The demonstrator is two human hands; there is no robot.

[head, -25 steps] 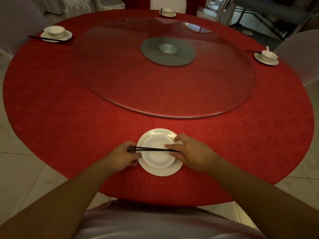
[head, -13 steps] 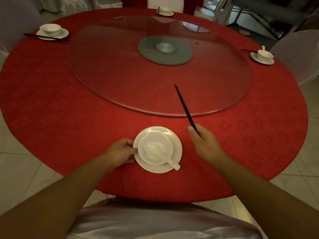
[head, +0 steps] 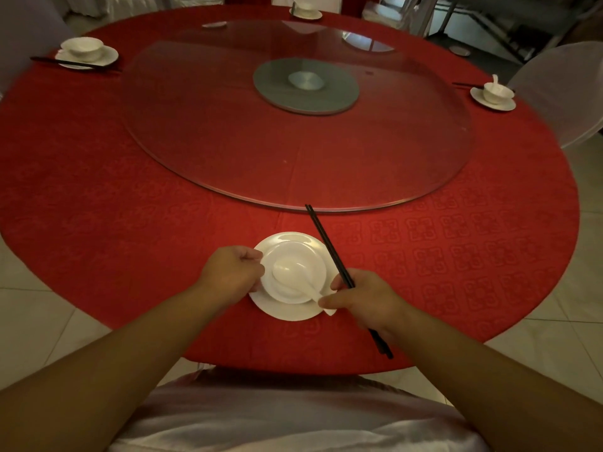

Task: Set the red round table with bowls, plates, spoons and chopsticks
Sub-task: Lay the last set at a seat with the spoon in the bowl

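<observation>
On the near edge of the red round table (head: pixel 130 197) stands a white plate (head: pixel 287 309) with a white bowl (head: pixel 313 256) on it. A white spoon (head: pixel 287 272) lies in the bowl, its handle pointing to the right. My left hand (head: pixel 233 272) grips the left rim of the plate and bowl. My right hand (head: pixel 362 298) holds a pair of black chopsticks (head: pixel 326 239) just right of the plate, tips pointing away toward the glass turntable.
A large glass turntable (head: pixel 228 141) covers the table's middle. Set places with bowl and plate stand at the far left (head: pixel 85 50), far right (head: pixel 494 94) and far side (head: pixel 305 11). White-covered chairs (head: pixel 561 89) ring the table. A tiled floor lies below.
The chopsticks were lifted off the bowl by my right hand, swung to point away, and have now come down lower beside the plate's right edge. My left hand stays on the plate.
</observation>
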